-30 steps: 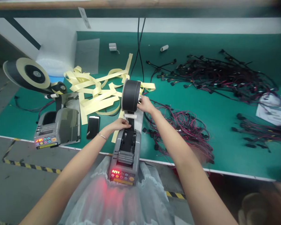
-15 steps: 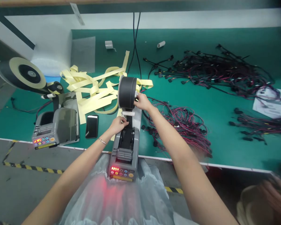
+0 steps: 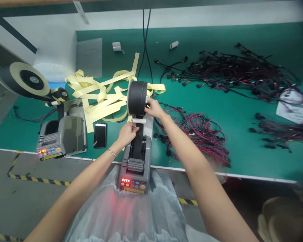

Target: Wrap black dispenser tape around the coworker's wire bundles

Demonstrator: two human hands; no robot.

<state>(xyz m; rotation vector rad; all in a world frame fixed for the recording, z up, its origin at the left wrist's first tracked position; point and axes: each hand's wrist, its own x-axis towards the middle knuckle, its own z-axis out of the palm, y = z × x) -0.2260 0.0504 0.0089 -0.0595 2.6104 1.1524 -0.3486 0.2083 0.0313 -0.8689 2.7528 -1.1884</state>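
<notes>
A grey tape dispenser (image 3: 135,168) with a lit red display stands at the table's front edge, a wide black tape roll (image 3: 137,98) mounted above it. Black tape (image 3: 139,134) runs from the roll past a white roller (image 3: 138,121) down into the machine. My left hand (image 3: 127,134) is closed with thumb and forefinger pinching the left edge of the tape, just below the roller. At the roll's right side, my right hand (image 3: 154,108) has its fingers closed round the white hub end; the fingertips are partly hidden.
A second dispenser (image 3: 62,136) with its tape roll (image 3: 29,80) stands left. A phone (image 3: 100,135) lies between the machines, yellow strips (image 3: 101,97) behind it. Red and black wire bundles (image 3: 199,132) lie right, more black harnesses (image 3: 232,72) behind. A chair-like beige shape is at lower right.
My left hand has moved slightly up along the tape, nearer the white roller. The other person's blurred hand at the lower right is no longer clearly visible. The camera view has shifted slightly.
</notes>
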